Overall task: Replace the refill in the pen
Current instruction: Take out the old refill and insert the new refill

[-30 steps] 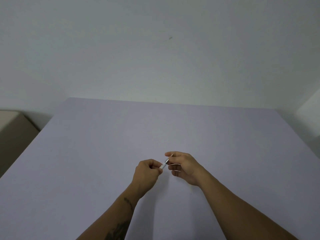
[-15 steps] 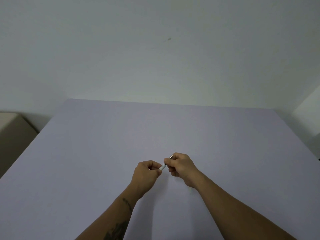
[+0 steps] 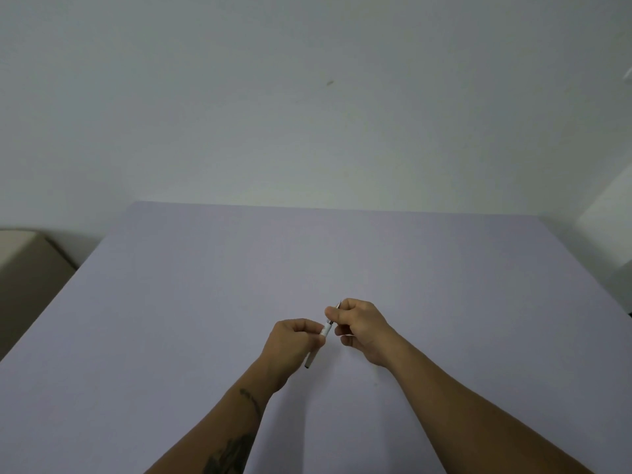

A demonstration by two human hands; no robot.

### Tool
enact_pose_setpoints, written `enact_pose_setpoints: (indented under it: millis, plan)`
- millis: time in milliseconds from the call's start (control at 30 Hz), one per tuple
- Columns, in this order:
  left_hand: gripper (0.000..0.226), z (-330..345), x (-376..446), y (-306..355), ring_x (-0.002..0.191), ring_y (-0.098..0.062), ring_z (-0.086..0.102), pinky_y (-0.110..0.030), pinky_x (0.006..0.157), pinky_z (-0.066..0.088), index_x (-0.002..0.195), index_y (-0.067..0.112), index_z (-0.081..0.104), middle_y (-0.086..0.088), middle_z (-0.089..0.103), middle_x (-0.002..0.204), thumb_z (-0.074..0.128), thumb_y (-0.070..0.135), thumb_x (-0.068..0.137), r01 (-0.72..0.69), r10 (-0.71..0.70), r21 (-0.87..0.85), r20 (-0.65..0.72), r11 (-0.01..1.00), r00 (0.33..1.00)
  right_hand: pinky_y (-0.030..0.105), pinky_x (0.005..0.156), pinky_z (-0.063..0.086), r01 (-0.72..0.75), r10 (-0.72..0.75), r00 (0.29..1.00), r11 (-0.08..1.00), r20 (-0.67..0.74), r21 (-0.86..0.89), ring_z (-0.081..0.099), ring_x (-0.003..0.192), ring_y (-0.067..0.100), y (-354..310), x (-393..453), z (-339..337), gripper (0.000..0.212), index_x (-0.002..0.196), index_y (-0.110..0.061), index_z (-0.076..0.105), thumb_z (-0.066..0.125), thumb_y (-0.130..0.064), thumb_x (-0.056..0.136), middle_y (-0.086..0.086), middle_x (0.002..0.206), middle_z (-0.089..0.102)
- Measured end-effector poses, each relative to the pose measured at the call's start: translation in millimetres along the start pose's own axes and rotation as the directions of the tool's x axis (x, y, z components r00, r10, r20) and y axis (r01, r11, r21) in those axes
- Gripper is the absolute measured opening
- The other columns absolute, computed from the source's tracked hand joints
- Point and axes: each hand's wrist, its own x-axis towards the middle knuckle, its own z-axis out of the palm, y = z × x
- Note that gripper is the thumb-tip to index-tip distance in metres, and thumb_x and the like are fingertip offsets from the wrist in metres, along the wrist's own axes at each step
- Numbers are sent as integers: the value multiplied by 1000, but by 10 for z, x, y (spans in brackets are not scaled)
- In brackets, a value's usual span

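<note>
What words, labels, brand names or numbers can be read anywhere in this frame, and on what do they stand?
None can be read.
Pen: white barrel held between the left hand and right hand; any print is too small to tell.
Left forearm: dark tattoo, no legible letters.
Table and wall: plain, no text; only a small dark mark on the wall.

Pen (image 3: 326, 329) mid-barrel hidden in left hand (image 3: 290, 347), tip end buried in right hand (image 3: 363, 328); refill too small to tell.
</note>
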Motion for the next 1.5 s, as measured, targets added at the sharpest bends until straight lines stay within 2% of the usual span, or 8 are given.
enact_pose_setpoints:
  millis: [167, 233, 367, 533, 700, 833, 1233, 1500]
  plan:
    - [11, 12, -10, 40, 74, -19, 62, -26, 71, 51, 82, 11, 76, -4, 70, 77, 69, 2, 80, 21, -18, -55, 56, 998, 998, 28, 59, 45, -90, 70, 991, 980, 115, 180, 56, 67, 16, -21, -18, -101, 11, 90, -8, 73, 67, -17, 92, 3, 75, 61]
    - [11, 25, -12, 45, 75, -20, 63, -27, 73, 53, 84, 10, 75, -6, 70, 78, 70, 1, 81, 19, -16, -54, 59, 998, 998, 28, 61, 47, -109, 76, 985, 969, 155, 220, 58, 70, 17, -8, -16, -160, 17, 99, -8, 77, 61, -12, 95, 2, 78, 66]
    - [12, 67, -7, 42, 78, -23, 66, -30, 75, 54, 84, 9, 75, -8, 71, 80, 70, -1, 81, 24, -20, -45, 75, 999, 997, 28, 63, 49, -92, 67, 987, 980, 147, 175, 58, 70, 16, 7, -17, -203, 16, 90, -7, 77, 61, -6, 94, 3, 76, 69]
    - [12, 122, -23, 63, 71, -17, 65, -17, 59, 49, 85, 11, 74, -6, 71, 78, 69, 0, 81, 31, -28, -32, 91, 999, 995, 29, 61, 47, -64, 57, 994, 994, 90, 85, 56, 69, 17, -7, -10, -186, 22, 68, -13, 62, 71, -12, 88, 3, 71, 65]
    - [14, 127, -38, 96, 76, -23, 64, -28, 66, 54, 85, 11, 73, -11, 68, 79, 66, -1, 84, 93, -81, -100, 112, 991, 990, 29, 61, 46, -105, 87, 985, 988, 150, 117, 58, 69, 17, -45, -45, -208, 11, 79, -12, 70, 70, -17, 89, 3, 76, 66]
    - [13, 121, -45, 113, 75, -23, 66, -29, 66, 57, 89, 6, 72, -13, 69, 80, 64, -3, 85, 94, -78, -128, 123, 987, 989, 27, 61, 48, -126, 91, 976, 977, 199, 174, 59, 71, 16, -44, -46, -228, 20, 92, -11, 81, 61, -15, 94, 0, 76, 70]
    - [13, 127, -8, 44, 74, -24, 68, -31, 68, 60, 90, 4, 72, -16, 69, 82, 65, -4, 84, 76, -63, -111, 118, 991, 991, 29, 65, 47, -33, 28, 990, 999, 139, 33, 58, 72, 16, -56, -29, -183, 15, 78, -11, 68, 65, -12, 92, 2, 77, 67]
    - [13, 85, 28, 37, 72, -23, 66, -32, 70, 60, 83, 9, 74, -9, 68, 73, 68, -2, 82, 43, -34, -101, 89, 994, 995, 29, 66, 49, -17, 9, 989, 998, 146, 52, 58, 77, 17, -64, -14, -168, 11, 88, -10, 76, 66, -14, 92, 0, 78, 68]
